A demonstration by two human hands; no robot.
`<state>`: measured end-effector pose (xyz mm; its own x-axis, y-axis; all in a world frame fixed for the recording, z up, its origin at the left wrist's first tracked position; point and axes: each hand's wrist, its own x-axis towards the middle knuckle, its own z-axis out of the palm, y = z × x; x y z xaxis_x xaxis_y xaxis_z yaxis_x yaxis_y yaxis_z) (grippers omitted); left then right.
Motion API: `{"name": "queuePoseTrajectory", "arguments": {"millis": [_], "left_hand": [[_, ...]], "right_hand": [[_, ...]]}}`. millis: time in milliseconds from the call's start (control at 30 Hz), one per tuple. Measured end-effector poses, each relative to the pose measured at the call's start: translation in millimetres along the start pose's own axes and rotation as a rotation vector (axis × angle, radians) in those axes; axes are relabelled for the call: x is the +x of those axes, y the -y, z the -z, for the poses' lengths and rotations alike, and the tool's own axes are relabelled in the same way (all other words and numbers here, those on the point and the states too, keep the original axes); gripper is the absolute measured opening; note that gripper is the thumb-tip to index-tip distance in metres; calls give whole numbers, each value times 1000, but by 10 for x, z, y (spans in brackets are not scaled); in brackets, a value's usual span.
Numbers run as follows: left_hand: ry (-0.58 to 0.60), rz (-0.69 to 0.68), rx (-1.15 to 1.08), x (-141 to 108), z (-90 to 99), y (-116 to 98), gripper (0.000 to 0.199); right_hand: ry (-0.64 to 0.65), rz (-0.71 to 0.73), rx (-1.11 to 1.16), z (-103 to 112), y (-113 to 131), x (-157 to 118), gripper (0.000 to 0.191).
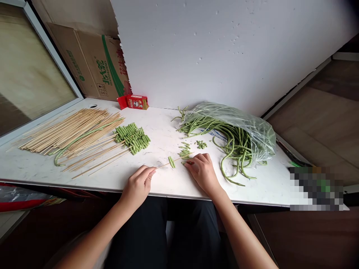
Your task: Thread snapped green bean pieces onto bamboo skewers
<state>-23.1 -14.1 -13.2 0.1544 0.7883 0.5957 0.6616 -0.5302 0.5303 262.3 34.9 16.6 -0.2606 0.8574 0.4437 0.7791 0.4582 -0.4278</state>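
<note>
L hand [137, 186] is pinching the skewer [161, 166] near one end, fingers closed on it; the far end is pointing up toward R hand [203, 173]. R fingertips are bending in at the cut beans [185, 153], just below the skewer's tip; a small green bit is showing by them, but can't tell if they're gripping it.

Progress, approx.: the held skewer is carrying only a couple of short pcs [171, 162], side by side around its middle, w/ bare stick showing on both sides. To the L, a batch of loaded skewers [134, 140] is lying together, pcs packed in rows at one end, so a fair no. look done. Left over: a big spread of bare skewers [67, 130] is lying farther L w/ a long bean [84, 135] across it. Only a few cut beans are waiting nr R hand, plus a small pile of short bits [201, 144] just beyond. Lots of uncut beans [238, 140] are spilling from the clear bag [260, 130] on the R. A red box [137, 102] is sitting at the back of the counter [174, 186].
</note>
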Motion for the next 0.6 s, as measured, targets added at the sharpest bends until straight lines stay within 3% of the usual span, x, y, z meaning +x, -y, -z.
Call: {"name": "queuePoseTrajectory", "arguments": {"millis": [167,267,367,467,600], "left_hand": [[-5,-7,-2,6,4,-16,23],[-6,-15,4,8,5,-19,22],[-13,-24,18,6,1,-16,21],[-13,-27,26,0,-3,-13,20],[-12,-30,37,-5,-7,-9,21]], "right_hand": [[11,-34,18,35,8,-20,18],[-53,-127,145,46,-67,-28,19],[-187,-361,454,51,-169,-22,28],[-227,-561,875,57,-200,-3,42],[-156,-618,1172,66,-90,25,42]]}}
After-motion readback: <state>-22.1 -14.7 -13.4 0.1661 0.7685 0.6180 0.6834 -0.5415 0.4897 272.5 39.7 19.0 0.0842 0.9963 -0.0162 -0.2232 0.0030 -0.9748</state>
